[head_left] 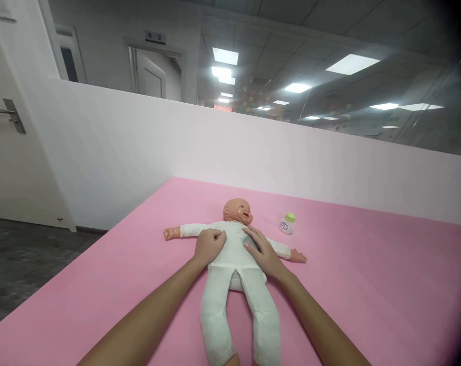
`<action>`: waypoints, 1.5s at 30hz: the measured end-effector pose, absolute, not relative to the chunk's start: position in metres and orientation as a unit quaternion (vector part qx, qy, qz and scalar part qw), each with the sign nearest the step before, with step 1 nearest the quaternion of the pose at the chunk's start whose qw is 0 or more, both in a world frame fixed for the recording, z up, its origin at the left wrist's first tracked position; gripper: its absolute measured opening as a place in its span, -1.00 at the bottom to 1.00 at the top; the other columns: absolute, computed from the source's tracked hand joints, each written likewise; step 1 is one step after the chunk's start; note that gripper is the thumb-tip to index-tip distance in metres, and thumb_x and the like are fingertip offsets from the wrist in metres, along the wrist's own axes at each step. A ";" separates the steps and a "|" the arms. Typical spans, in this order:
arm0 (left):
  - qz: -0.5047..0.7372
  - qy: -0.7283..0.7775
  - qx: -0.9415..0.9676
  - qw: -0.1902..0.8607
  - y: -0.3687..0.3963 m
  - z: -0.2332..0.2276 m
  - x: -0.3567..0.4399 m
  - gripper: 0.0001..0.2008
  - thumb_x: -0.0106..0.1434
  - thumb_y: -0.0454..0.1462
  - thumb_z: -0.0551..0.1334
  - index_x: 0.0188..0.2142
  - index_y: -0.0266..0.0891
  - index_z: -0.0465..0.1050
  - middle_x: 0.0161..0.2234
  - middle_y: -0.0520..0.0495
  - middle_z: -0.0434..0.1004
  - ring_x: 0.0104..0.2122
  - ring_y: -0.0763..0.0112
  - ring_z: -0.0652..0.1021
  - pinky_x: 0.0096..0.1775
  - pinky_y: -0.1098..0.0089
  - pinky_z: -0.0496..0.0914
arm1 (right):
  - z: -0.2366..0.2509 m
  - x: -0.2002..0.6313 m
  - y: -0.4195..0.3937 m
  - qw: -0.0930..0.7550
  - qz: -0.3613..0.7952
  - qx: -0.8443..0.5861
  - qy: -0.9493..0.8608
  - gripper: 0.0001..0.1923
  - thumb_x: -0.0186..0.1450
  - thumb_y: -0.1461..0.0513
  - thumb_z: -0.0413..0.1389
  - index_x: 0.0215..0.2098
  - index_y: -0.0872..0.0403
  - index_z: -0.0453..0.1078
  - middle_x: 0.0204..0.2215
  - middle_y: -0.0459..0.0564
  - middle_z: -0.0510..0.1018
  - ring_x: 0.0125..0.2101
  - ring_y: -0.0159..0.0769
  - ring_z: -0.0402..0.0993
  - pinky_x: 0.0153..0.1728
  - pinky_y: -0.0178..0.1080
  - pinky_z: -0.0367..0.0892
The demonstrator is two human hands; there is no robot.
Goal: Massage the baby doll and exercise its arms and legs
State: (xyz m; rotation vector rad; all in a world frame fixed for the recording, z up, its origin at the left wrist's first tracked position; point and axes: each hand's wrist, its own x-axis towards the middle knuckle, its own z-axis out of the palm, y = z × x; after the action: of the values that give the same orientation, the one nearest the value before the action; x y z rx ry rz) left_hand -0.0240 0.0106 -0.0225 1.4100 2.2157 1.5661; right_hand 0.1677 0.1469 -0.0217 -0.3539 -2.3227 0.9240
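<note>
Now — doll (234, 254) supine, head away, legs twd camera — L hand (208, 246) + R hand (263, 254) on chest

Two bare forearms reach forward from bottom of view, converging slightly. Left hand (208, 246) palm down, fingers curled loosely, knuckles raised. Right hand (261, 251) palm down, fingers extended flatter, angled inward toward left. Hands close, not touching each other.

Single head-worn view, looking forward and down along both forearms. Near field: pink mat (367, 284), filling the lower frame from 3 to 9 o'clock. Far field at 12 o'clock: white partition wall (139, 147), then ceiling lights. No second view to overlap.
</note>
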 end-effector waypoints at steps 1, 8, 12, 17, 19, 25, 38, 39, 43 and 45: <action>0.513 0.722 0.462 0.043 0.011 -0.023 -0.024 -0.54 0.30 -0.12 0.11 -0.60 -0.20 -0.08 -0.63 0.10 -0.06 -0.58 0.50 0.11 -0.44 0.34 -0.05 | -0.022 0.168 0.147 0.303 0.348 -0.130 -0.878 -0.48 0.45 -0.06 0.07 0.33 -0.18 0.30 0.38 -0.01 0.26 0.39 -0.08 0.12 0.42 0.11 0.03; 0.522 0.705 0.477 0.053 0.011 -0.023 -0.024 -0.57 0.29 -0.12 0.10 -0.60 -0.21 -0.07 -0.62 0.09 -0.05 -0.56 0.50 0.11 -0.43 0.35 -0.04 | -0.019 0.171 0.146 0.289 0.337 -0.116 -0.888 -0.46 0.46 -0.05 0.05 0.37 -0.20 0.24 0.39 -0.02 0.24 0.40 -0.07 0.11 0.41 0.10 0.06; 0.523 0.704 0.478 0.054 0.011 -0.022 -0.024 -0.58 0.28 -0.13 0.10 -0.59 -0.20 -0.07 -0.61 0.09 -0.06 -0.55 0.50 0.11 -0.43 0.36 -0.03 | -0.018 0.172 0.146 0.289 0.332 -0.115 -0.890 -0.46 0.46 -0.05 0.05 0.37 -0.19 0.24 0.39 -0.02 0.25 0.39 -0.08 0.12 0.40 0.08 0.08; 0.525 0.701 0.480 0.057 0.011 -0.020 -0.022 -0.57 0.28 -0.12 0.09 -0.60 -0.20 -0.07 -0.61 0.09 -0.07 -0.55 0.50 0.11 -0.43 0.35 -0.04 | -0.016 0.174 0.145 0.285 0.325 -0.110 -0.895 -0.43 0.46 -0.06 0.05 0.38 -0.17 0.22 0.39 0.01 0.23 0.39 -0.06 0.13 0.40 0.10 0.08; 0.525 0.701 0.480 0.056 0.010 -0.020 -0.022 -0.57 0.28 -0.13 0.09 -0.60 -0.20 -0.07 -0.61 0.09 -0.07 -0.56 0.50 0.11 -0.43 0.35 -0.04 | -0.016 0.175 0.144 0.285 0.325 -0.112 -0.895 -0.44 0.46 -0.06 0.05 0.38 -0.17 0.22 0.39 0.00 0.23 0.39 -0.05 0.13 0.40 0.10 0.07; 0.528 0.702 0.474 0.064 0.010 -0.020 -0.020 -0.58 0.28 -0.15 0.10 -0.59 -0.20 -0.08 -0.61 0.10 -0.08 -0.55 0.50 0.11 -0.43 0.36 -0.03 | -0.016 0.175 0.144 0.286 0.328 -0.115 -0.893 -0.44 0.45 -0.06 0.05 0.37 -0.18 0.23 0.38 0.00 0.24 0.38 -0.04 0.13 0.40 0.13 0.07; 0.520 0.710 0.471 0.059 0.011 -0.022 -0.021 -0.60 0.28 -0.16 0.11 -0.58 -0.20 -0.06 -0.61 0.10 -0.06 -0.56 0.50 0.12 -0.42 0.35 -0.04 | -0.012 0.176 0.141 0.282 0.325 -0.116 -0.895 -0.44 0.46 -0.05 0.04 0.38 -0.18 0.22 0.38 -0.01 0.24 0.39 -0.07 0.12 0.40 0.09 0.06; 0.521 0.710 0.471 0.060 0.011 -0.022 -0.021 -0.60 0.28 -0.16 0.11 -0.58 -0.20 -0.06 -0.61 0.10 -0.06 -0.56 0.50 0.12 -0.42 0.35 -0.04 | -0.012 0.176 0.141 0.283 0.324 -0.116 -0.895 -0.44 0.46 -0.06 0.04 0.38 -0.18 0.22 0.38 -0.01 0.24 0.39 -0.06 0.12 0.40 0.10 0.06; 0.526 0.706 0.470 0.061 0.011 -0.022 -0.021 -0.60 0.26 -0.17 0.11 -0.59 -0.20 -0.06 -0.61 0.10 -0.05 -0.56 0.50 0.12 -0.43 0.34 -0.04 | -0.013 0.176 0.141 0.283 0.323 -0.117 -0.895 -0.43 0.46 -0.06 0.04 0.38 -0.17 0.22 0.39 -0.01 0.24 0.40 -0.06 0.10 0.41 0.11 0.04; 0.527 0.705 0.471 0.060 0.011 -0.022 -0.021 -0.61 0.26 -0.18 0.11 -0.59 -0.20 -0.06 -0.62 0.10 -0.06 -0.56 0.50 0.12 -0.43 0.34 -0.04 | -0.013 0.176 0.142 0.282 0.325 -0.119 -0.895 -0.43 0.46 -0.06 0.04 0.38 -0.18 0.22 0.39 -0.01 0.23 0.40 -0.06 0.09 0.42 0.11 0.03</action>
State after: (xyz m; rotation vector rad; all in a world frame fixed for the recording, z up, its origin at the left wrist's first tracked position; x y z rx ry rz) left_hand -0.0210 0.0111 -0.0219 1.4265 2.1332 1.5934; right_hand 0.1757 0.1418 -0.0132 -0.3178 -2.3973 0.8696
